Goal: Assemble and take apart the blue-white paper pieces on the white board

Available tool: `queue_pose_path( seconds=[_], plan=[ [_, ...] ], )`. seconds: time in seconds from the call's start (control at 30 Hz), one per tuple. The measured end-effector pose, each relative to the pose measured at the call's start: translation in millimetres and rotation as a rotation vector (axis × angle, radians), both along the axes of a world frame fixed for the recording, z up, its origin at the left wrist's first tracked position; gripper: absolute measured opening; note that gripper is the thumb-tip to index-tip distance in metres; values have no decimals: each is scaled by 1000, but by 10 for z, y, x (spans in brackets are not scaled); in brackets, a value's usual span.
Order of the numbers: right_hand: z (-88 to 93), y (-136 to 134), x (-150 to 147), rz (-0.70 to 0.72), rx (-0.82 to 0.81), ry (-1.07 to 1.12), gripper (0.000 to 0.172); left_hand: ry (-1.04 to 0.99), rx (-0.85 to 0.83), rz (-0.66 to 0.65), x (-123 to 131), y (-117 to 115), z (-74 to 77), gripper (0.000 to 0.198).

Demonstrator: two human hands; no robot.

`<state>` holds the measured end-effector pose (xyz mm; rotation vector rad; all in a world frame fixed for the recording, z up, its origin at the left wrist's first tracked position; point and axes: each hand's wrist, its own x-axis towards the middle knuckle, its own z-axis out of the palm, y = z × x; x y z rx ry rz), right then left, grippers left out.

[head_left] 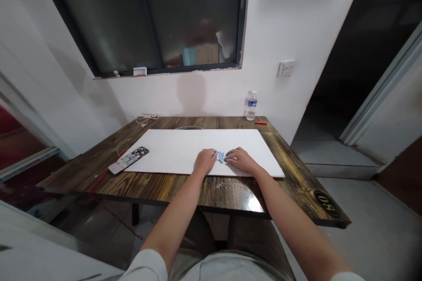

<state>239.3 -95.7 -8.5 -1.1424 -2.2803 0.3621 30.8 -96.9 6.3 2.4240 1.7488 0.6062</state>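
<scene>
Between my hands lies a small cluster of blue-and-white striped pieces (220, 156) on a white board (171, 149); their exact kind is too small to tell. At the cluster's left edge, my left hand (206, 160) rests on the board with its fingers curled together. Whatever is in those fingers is hidden. My right hand (241, 158) lies low on the board from the other side, fingers bent and slightly apart, with the fingertips at the pieces' right edge.
A phone-like patterned object (129, 160) overlaps the board's left edge. Toward the wall are a coiled white cable (147, 117), a water bottle (251, 106) and a red pen-like item (261, 123). The brown wooden table (148, 186) bears a black number disc (326, 203) at its right corner.
</scene>
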Motion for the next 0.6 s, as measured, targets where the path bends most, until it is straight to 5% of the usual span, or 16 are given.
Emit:
queue_pose_path(
  seconds=[0.3,0.47,0.6],
  plan=[
    [66,-56,11,-123,-56,100,27,75,-43,-460,60,43,-112,61],
    [52,-35,7,-176,-22,104,24,79,-28,-427,71,31,-106,48],
    [50,-43,-10,-114,-22,102,26,76,28,-263,56,7,-56,36]
  ],
)
